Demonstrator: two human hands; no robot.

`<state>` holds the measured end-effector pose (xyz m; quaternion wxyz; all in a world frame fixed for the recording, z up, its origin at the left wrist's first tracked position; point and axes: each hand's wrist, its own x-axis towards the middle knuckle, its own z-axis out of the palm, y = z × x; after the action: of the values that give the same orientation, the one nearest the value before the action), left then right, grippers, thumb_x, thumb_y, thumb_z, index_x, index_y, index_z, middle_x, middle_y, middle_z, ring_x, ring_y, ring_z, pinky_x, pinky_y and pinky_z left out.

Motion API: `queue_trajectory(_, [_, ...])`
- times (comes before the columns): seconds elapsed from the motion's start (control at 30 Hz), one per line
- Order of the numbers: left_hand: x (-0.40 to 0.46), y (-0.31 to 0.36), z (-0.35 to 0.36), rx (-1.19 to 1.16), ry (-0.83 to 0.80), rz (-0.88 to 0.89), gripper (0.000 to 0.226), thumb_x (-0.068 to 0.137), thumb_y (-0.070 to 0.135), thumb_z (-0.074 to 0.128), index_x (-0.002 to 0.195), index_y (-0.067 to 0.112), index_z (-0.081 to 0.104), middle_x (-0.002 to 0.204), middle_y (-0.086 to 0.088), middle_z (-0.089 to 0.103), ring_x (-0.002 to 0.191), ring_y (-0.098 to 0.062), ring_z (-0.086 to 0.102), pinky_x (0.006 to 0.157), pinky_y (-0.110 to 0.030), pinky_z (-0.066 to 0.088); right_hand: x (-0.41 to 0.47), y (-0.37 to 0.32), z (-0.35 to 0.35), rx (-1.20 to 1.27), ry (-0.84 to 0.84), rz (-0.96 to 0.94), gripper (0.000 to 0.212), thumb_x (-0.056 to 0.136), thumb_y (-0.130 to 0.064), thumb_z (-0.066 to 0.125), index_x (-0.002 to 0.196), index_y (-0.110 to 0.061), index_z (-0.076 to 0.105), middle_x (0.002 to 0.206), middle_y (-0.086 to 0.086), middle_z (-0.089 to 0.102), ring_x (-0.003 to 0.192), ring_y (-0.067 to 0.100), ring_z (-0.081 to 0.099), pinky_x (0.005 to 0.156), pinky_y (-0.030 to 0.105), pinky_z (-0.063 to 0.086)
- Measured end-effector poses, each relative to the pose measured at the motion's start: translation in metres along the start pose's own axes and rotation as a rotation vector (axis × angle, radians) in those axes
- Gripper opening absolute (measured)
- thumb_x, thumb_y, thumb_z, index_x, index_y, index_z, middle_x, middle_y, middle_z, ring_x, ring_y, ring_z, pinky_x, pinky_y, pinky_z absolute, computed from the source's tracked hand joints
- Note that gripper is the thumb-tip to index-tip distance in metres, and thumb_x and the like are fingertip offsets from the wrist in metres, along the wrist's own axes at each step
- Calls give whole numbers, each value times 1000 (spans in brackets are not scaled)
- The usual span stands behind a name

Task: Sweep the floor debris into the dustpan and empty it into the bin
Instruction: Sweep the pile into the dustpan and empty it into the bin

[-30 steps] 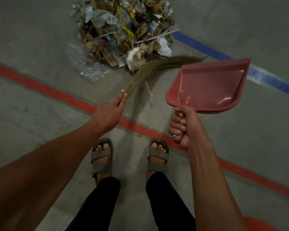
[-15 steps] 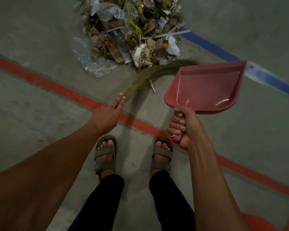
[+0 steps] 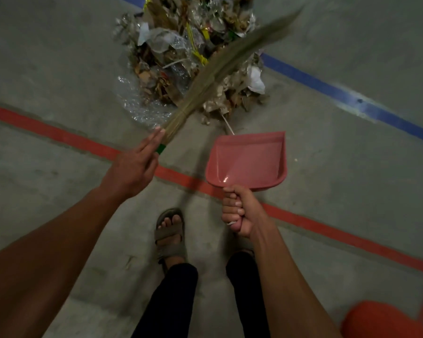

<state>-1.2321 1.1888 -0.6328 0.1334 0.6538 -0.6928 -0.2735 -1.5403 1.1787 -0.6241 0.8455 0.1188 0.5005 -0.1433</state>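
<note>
A heap of debris (image 3: 181, 54), paper scraps, dry leaves and clear plastic wrap, lies on the concrete floor ahead of me. My left hand (image 3: 132, 167) holds a grass broom (image 3: 220, 67) by its green-banded handle, two fingers stretched along it; the blurred bristles are raised over the heap, pointing up and right. My right hand (image 3: 239, 211) grips the handle of a pink dustpan (image 3: 249, 159), which is empty, its open lip facing the heap's near edge. A thin white stick (image 3: 228, 126) lies between the heap and the pan.
A red floor line (image 3: 59, 132) runs from left to lower right under the dustpan. A blue line (image 3: 352, 101) crosses at upper right. My sandalled foot (image 3: 170, 237) and dark trouser legs stand below. Part of an orange object (image 3: 386, 320) shows at the bottom right corner.
The broom has swung up off the floor and now hangs over the heap. The dustpan has dropped lower and turned its lip towards the debris. The view has moved closer.
</note>
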Motion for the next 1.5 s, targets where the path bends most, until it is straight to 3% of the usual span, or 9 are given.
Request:
queue_trajectory(0.17, [29, -11, -12, -24, 57, -123, 64, 105, 15, 48, 163, 27, 26, 168, 4, 27, 138, -31, 52, 106, -47, 49, 26, 7, -4, 140, -156, 116, 32, 94, -14, 48, 66, -21, 35, 40, -9, 30, 26, 4, 28, 29, 17, 21])
queue_trajectory(0.5, [103, -25, 22, -24, 40, -76, 63, 102, 16, 48, 162, 23, 30, 167, 0, 30, 144, -24, 44, 112, -38, 41, 106, -10, -20, 310, -282, 230, 31, 94, -11, 50, 65, -17, 39, 42, -7, 30, 28, 8, 26, 30, 22, 29])
queue_trajectory(0.6, [123, -31, 43, -28, 66, -66, 64, 102, 15, 47, 162, 24, 28, 168, 2, 29, 143, -25, 46, 112, -39, 42, 131, -28, -32, 284, -325, 237, 33, 98, -13, 46, 66, -17, 40, 44, -9, 25, 30, 7, 21, 30, 21, 28])
queue_trajectory(0.73, [154, -43, 72, -51, 101, -103, 63, 103, 15, 46, 163, 23, 27, 169, 2, 27, 142, -25, 47, 109, -40, 44, 167, -68, -42, 166, -341, 231, 36, 91, -8, 62, 64, -17, 41, 39, -7, 33, 26, 7, 30, 30, 19, 27])
queue_trajectory(0.93, [211, -53, 100, -49, 95, -107, 63, 105, 17, 44, 164, 25, 21, 170, 5, 21, 149, -20, 38, 114, -36, 41, 209, -149, -9, 24, -294, 155, 36, 95, -17, 52, 68, -24, 30, 39, -10, 28, 26, 4, 25, 30, 18, 21])
queue_trajectory(1.17, [238, -67, 116, 15, -40, -140, 72, 105, 14, 44, 165, 32, 8, 172, 13, 4, 140, -31, 48, 100, -46, 51, 231, -180, 12, -24, -292, 128, 40, 98, -20, 48, 64, -26, 30, 38, -11, 26, 26, 4, 23, 30, 17, 18])
queue_trajectory(1.3, [199, -71, 130, 18, -124, -74, 74, 103, 10, 47, 165, 31, 12, 172, 14, 7, 121, -37, 61, 86, -46, 55, 227, -177, 14, -32, -252, 115, 42, 96, -18, 49, 64, -28, 24, 37, -11, 24, 26, 5, 21, 30, 17, 16])
queue_trajectory(1.4, [176, -68, 126, -10, -109, -63, 73, 104, 9, 46, 165, 30, 13, 172, 14, 10, 126, -35, 58, 87, -45, 56, 222, -173, 10, -47, -239, 93, 42, 94, -17, 52, 60, -25, 28, 37, -11, 25, 26, 4, 20, 32, 16, 14])
queue_trajectory(1.5, [169, -60, 113, -26, -50, -101, 70, 107, 12, 42, 165, 30, 9, 171, 12, 14, 112, -38, 64, 82, -48, 57, 217, -169, 3, -49, -252, 105, 43, 95, -19, 52, 66, -28, 22, 37, -11, 25, 26, 4, 21, 31, 17, 15])
